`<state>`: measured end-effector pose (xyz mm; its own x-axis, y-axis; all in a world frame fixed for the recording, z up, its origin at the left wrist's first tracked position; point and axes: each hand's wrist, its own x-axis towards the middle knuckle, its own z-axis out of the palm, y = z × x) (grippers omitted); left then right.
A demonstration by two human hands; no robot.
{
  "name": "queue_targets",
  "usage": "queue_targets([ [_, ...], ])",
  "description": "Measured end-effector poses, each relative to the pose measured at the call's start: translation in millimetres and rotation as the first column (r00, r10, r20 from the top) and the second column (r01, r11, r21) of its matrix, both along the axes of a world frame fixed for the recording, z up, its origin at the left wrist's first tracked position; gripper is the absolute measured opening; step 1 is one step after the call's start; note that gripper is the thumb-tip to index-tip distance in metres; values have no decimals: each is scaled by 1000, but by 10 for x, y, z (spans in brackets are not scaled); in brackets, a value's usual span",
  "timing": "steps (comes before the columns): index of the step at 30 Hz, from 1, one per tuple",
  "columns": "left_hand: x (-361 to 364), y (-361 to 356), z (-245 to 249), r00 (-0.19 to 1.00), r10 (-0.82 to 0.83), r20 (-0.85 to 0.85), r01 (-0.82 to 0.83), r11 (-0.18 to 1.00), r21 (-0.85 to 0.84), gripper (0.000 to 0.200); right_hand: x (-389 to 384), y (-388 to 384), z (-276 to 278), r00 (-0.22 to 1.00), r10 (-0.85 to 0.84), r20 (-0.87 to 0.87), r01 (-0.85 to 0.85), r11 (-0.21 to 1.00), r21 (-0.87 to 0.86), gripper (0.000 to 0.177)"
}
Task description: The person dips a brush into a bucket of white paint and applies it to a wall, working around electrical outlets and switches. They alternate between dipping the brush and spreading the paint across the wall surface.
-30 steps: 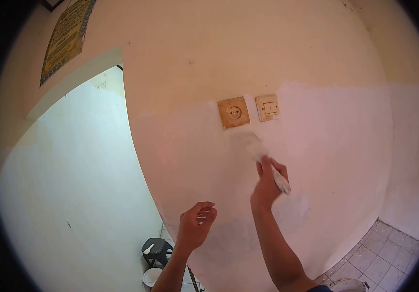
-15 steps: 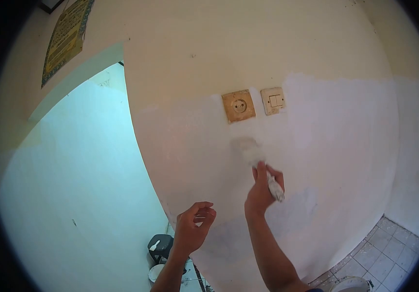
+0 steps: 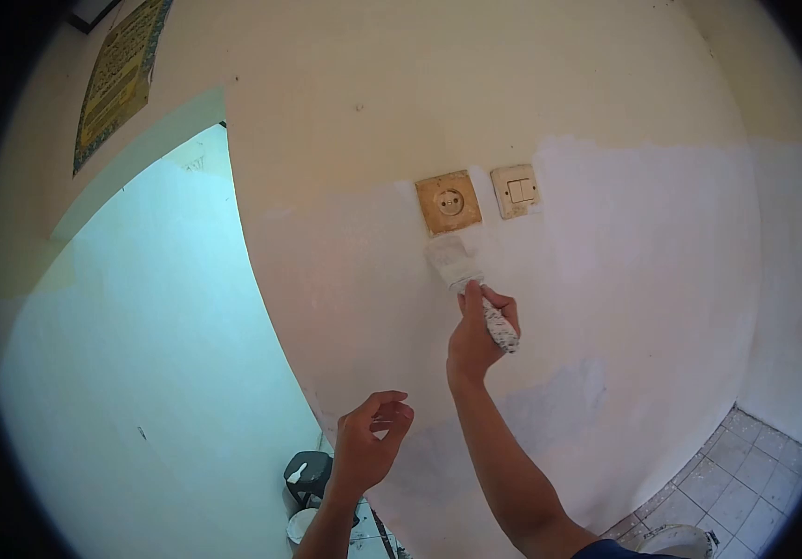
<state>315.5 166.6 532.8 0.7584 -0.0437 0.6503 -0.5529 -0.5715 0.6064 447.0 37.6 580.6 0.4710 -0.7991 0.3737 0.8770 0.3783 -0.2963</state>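
Note:
My right hand (image 3: 482,334) is closed round the paint-speckled handle of a paintbrush (image 3: 454,261). The brush's whitened bristles lie against the wall (image 3: 345,279) just below a brown-stained power socket (image 3: 448,202). Right of the socket is a light switch (image 3: 516,192) with smudges on its plate. Lower down and to the left, my left hand (image 3: 371,438) hovers before the wall, fingers loosely curved and apart from the thumb, with nothing in it.
An arched doorway (image 3: 159,326) opens at left, with a dark stool (image 3: 308,473) beyond it. A poster (image 3: 122,84) hangs above. Bottom right, a bucket (image 3: 676,540) stands on the tiled floor (image 3: 727,470). Pale paint covers the wall's lower part unevenly.
My right hand has moved the brush up and slightly left, closer under the socket. The left hand keeps nearly the same place and pose.

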Motion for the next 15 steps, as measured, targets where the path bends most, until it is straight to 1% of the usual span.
queue_targets([
  [3,4,8,-50,1000,-19,-6,19,1000,12,24,11,36,-268,998,41,-41,-42,999,-28,16],
  [5,24,44,-95,999,-30,-11,30,999,12,24,-130,-14,-293,997,77,-18,-76,996,45,16],
  [6,21,63,-80,1000,-14,-15,15,1000,13,24,-199,-26,-276,996,94,-2,-93,992,83,16],
  [9,11,109,-40,1000,15,-26,-14,1000,10,24,-180,-72,22,991,93,97,-106,986,132,17],
  [12,32,104,-51,1000,8,-16,-8,1000,-7,24,80,-41,-59,1000,0,-18,0,1000,2,16],
  [15,30,70,-70,1000,-7,-17,7,1000,2,24,-20,-109,-285,993,104,-58,-104,995,2,16],
])
